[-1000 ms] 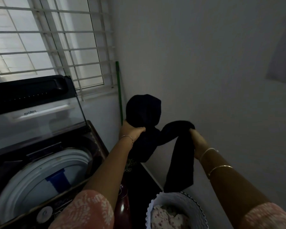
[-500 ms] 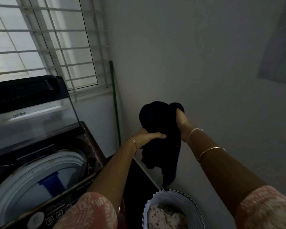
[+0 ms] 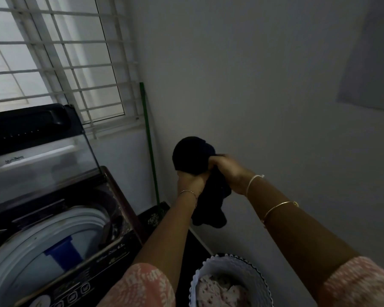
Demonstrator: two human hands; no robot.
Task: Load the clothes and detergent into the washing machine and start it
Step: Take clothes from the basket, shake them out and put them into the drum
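Head view looks down on both hands raised in front of the grey wall, bunching one dark garment (image 3: 192,156) between them. Left hand (image 3: 190,181) grips the cloth from below, fingers curled up into it, a thin bracelet at the wrist. Right hand (image 3: 228,171) sits just beside it and slightly higher, fingers closed over the top of the bundle; two bangles ring that forearm. A rounded mass of the garment bulges above the left hand, and a loose tail hangs down between the two wrists. The cloth is so dark that its folds cannot be made out, so what kind of clothing it is stays unclear.

Below the right hand, near the bottom edge, stands a white laundry basket (image 3: 251,268) with a scalloped rim, holding a pale patterned piece of clothing (image 3: 217,292). Left of the left hand a green pole (image 3: 150,147) leans in the corner of the wall. Further left and lower is the washing machine (image 3: 111,255), its lid (image 3: 40,149) tipped up and open, the white drum ring (image 3: 60,224) and a blue part inside it showing. Behind the machine is a barred window (image 3: 60,56). Pink patterned sleeves (image 3: 142,286) cover both upper arms.
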